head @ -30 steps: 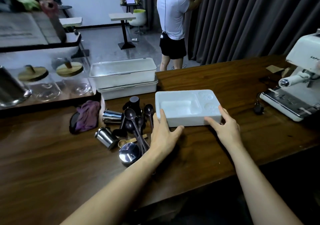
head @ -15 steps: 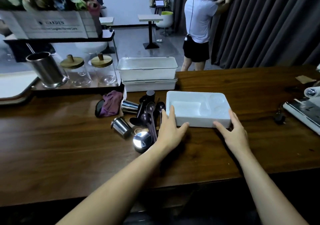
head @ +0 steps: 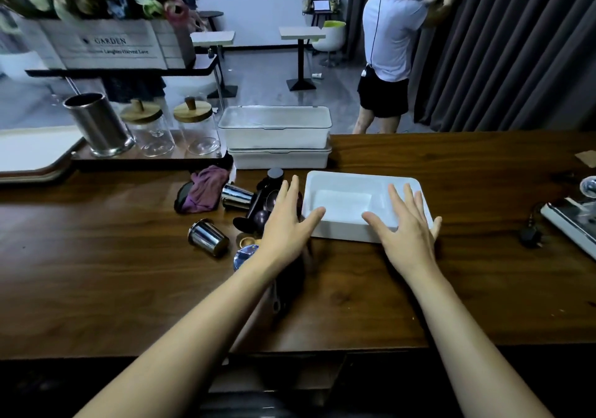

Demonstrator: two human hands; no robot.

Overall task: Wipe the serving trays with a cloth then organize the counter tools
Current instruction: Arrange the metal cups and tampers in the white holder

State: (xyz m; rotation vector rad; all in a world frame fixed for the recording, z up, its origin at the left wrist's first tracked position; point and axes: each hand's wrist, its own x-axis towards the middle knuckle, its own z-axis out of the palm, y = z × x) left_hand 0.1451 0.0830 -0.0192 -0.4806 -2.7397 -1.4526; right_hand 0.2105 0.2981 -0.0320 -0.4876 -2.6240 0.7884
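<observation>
Nearest on the wooden counter (head: 96, 272) come the two forearms, reaching in from the near edge. The left hand (head: 287, 224) lies flat with its fingers straight over the heap of tools, and its thumb reaches the near left corner of the white tray (head: 361, 177). The right hand (head: 406, 227) is spread flat over the tray's near right part. Neither hand grips anything, and whether the palms press or only hover I cannot tell.

The tray sits about midway along the counter, nearer the far edge than the near one. It looks like rigid moulded plastic, light and smooth (likely to skid on polished wood when wiped). I would pin one short wall and lift it by the two opposite rims.

Just left of the tray lie dark spoons (head: 261, 214) and two tipped steel cups (head: 208, 237), hard and apt to roll. Beyond them the purple cloth (head: 208, 188) lies crumpled, soft and easy to pinch anywhere. At the far edge stand two stacked white lidded boxes (head: 275, 127).
</observation>
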